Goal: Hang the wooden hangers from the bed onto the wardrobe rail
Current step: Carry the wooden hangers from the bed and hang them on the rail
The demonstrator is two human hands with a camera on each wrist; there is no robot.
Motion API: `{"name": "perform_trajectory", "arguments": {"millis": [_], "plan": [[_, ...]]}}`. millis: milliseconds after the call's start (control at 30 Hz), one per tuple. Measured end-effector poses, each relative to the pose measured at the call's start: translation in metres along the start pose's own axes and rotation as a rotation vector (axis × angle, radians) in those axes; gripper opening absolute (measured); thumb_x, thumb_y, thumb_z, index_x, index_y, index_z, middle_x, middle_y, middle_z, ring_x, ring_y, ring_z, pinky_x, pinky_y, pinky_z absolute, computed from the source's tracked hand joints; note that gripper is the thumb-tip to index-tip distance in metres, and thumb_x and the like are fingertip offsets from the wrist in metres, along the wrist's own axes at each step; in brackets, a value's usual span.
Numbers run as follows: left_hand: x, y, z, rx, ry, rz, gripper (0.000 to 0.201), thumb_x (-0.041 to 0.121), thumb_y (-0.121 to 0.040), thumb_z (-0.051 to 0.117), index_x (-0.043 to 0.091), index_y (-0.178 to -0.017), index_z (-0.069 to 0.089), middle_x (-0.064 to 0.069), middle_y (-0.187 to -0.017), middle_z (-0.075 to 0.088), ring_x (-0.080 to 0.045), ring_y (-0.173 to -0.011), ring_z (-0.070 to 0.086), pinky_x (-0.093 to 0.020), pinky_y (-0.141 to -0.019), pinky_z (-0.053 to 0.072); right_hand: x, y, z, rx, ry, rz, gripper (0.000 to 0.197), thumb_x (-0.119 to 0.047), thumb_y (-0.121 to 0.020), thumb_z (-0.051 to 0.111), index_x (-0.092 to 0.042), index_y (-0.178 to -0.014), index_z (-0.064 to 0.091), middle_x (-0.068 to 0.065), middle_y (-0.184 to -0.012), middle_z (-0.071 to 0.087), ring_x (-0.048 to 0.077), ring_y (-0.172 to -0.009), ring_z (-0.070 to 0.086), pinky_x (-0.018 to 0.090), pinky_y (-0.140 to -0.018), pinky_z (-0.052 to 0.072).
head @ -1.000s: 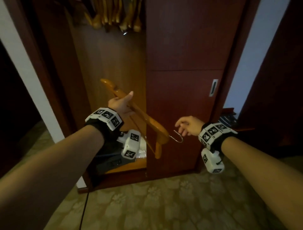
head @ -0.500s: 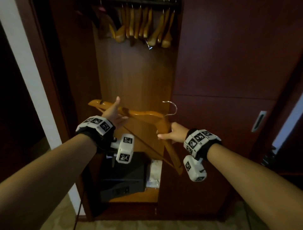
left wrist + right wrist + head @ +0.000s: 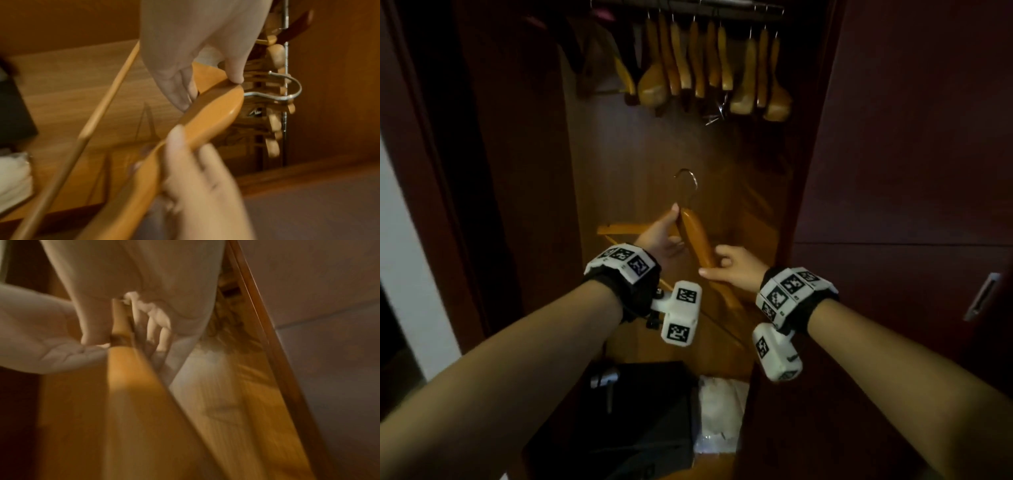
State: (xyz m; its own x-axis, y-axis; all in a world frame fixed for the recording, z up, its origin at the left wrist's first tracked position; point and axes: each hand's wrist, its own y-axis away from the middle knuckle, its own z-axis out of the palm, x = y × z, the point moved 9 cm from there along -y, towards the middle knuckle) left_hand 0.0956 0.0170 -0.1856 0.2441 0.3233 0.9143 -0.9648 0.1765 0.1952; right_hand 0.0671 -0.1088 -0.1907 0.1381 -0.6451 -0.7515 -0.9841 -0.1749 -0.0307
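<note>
I hold one wooden hanger (image 3: 697,238) inside the open wardrobe, its metal hook (image 3: 687,178) pointing up. My left hand (image 3: 671,222) pinches it at the neck just under the hook; the left wrist view shows thumb and fingers (image 3: 234,74) on either side of the wood (image 3: 207,118). My right hand (image 3: 722,269) grips the near arm of the hanger lower down, its fingers curled round the wood (image 3: 131,378). The rail (image 3: 688,7) runs across the top, well above the hook, with several wooden hangers (image 3: 681,61) on it.
A closed dark wardrobe door (image 3: 911,154) with a recessed handle (image 3: 983,296) stands on the right. A black box (image 3: 650,421) and a white packet (image 3: 722,407) sit on the wardrobe floor. The left wardrobe side panel (image 3: 493,171) borders the opening.
The hanger has swung from lying crosswise to end-on with its hook up and risen. My left hand slid to the neck, my right hand down the arm. The view tilted up toward the rail.
</note>
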Motion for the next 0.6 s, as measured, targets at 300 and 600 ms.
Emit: {"name": "perform_trajectory", "arguments": {"millis": [300,600], "plan": [[0.100,-0.077,-0.008,-0.191,-0.050,0.003,0.053,0.040,-0.091,0.056,0.011,-0.134,0.043,-0.018,-0.119,0.059,-0.025,-0.093,0.062,-0.032,-0.064,0.056,-0.023,-0.031,-0.017,0.185,-0.156,0.108,0.015,-0.017,-0.093,0.056,-0.015,-0.108,0.056,-0.001,-0.067,0.051,0.008,-0.048,0.049,0.023,-0.052,0.046],[0.167,-0.113,0.001,-0.162,-0.273,0.273,0.064,0.044,-0.084,0.064,0.012,-0.135,0.043,-0.004,-0.103,0.066,-0.017,-0.095,0.062,-0.030,-0.072,0.050,-0.036,-0.045,-0.049,0.298,-0.320,0.365,0.005,-0.015,-0.092,0.055,-0.015,-0.094,0.050,-0.001,-0.064,0.046,0.009,-0.047,0.044,0.044,-0.069,0.054]]}}
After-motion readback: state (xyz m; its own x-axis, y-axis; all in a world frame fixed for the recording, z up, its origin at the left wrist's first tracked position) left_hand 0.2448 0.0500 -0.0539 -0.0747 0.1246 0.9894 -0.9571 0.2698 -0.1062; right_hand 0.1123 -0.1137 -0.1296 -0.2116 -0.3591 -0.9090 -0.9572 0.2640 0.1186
